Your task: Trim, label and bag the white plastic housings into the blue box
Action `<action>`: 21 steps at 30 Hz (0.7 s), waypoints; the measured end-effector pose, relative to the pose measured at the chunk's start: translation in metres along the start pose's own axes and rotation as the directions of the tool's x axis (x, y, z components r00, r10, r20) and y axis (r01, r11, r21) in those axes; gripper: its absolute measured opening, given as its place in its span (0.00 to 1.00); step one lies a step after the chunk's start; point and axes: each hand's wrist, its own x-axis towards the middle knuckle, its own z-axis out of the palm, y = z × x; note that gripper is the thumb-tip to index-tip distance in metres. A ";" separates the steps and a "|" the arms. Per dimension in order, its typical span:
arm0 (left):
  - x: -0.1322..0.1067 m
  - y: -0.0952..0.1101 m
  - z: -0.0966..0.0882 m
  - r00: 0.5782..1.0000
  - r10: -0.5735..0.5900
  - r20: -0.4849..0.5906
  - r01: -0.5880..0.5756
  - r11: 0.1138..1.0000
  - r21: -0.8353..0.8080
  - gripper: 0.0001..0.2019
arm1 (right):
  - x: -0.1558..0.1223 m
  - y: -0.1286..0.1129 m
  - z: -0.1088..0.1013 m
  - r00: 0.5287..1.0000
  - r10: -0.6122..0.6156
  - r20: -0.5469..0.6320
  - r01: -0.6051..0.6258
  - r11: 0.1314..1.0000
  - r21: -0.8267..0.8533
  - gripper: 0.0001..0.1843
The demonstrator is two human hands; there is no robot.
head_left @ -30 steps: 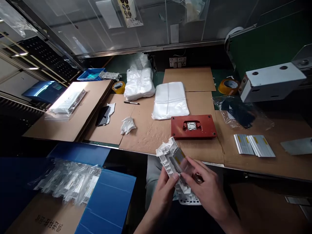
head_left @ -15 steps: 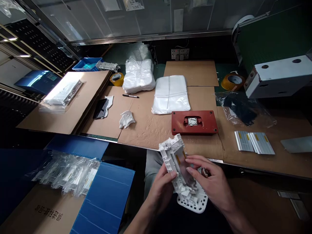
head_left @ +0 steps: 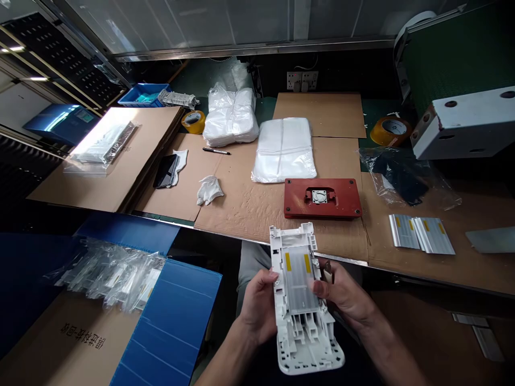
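A white plastic housing (head_left: pixel 303 327) is held over my lap, its open inner side facing up. In its recess lies a flat silvery plate (head_left: pixel 300 289) with two yellow strips near the top. My left hand (head_left: pixel 259 303) grips the housing's left edge, thumb on the rim. My right hand (head_left: pixel 346 289) is closed round the right edge, its thumb on the plate's side. A small brownish tool-like object (head_left: pixel 329 272) sticks up between the right fingers; its kind is unclear. The fingers under the housing are hidden. Beyond it on the bench lies a red fixture block (head_left: pixel 292 199).
Silvery plates with yellow strips (head_left: pixel 434 236) lie at the right. Stacked plastic bags (head_left: pixel 281 150), a tape roll (head_left: pixel 193 122), a pen (head_left: pixel 216 151) and a white glove (head_left: pixel 209 190) are on the bench. At lower left, a blue-flapped box (head_left: pixel 173 316) holds bagged parts (head_left: pixel 116 279).
The housing has turned from a slanted, tilted pose to nearly straight and facing me, lower in view. My right fingers have moved from the plate's face to the housing's right edge.
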 end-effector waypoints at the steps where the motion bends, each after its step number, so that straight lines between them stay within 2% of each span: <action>1: 0.001 0.000 0.000 1.000 -0.009 0.017 0.009 1.000 -0.004 0.29 | 0.000 0.002 -0.001 1.000 -0.011 -0.013 0.011 1.000 0.015 0.33; 4: 0.001 0.000 -0.001 0.999 -0.018 0.038 0.018 1.000 -0.006 0.30 | 0.000 0.004 -0.005 0.999 -0.034 -0.009 0.034 0.999 0.042 0.33; 9: 0.003 0.000 -0.001 0.999 -0.041 0.011 0.041 0.999 -0.009 0.33 | -0.002 0.003 -0.011 0.999 -0.025 0.031 0.024 1.000 0.013 0.23; 13: 0.004 0.001 -0.004 0.997 -0.076 0.016 0.075 0.997 0.025 0.36 | -0.001 0.006 -0.015 0.999 -0.031 0.012 0.031 0.999 0.014 0.23; 16: 0.004 0.002 -0.009 0.996 0.013 -0.088 0.002 0.986 0.167 0.36 | 0.000 0.011 -0.018 0.996 -0.069 -0.059 0.064 0.994 -0.090 0.23; 18: 0.004 0.001 -0.014 0.980 0.128 -0.150 -0.060 0.920 0.387 0.39 | 0.002 0.015 -0.019 0.984 -0.137 -0.112 0.106 0.964 -0.243 0.22; 19: 0.004 0.000 -0.016 0.971 0.182 -0.155 -0.075 0.848 0.524 0.43 | 0.002 0.018 -0.019 0.979 -0.165 -0.122 0.119 0.939 -0.322 0.21; 21: 0.004 -0.004 -0.020 0.955 0.262 -0.135 -0.071 0.647 0.759 0.55 | 0.000 0.024 -0.020 0.972 -0.200 -0.125 0.125 0.888 -0.443 0.21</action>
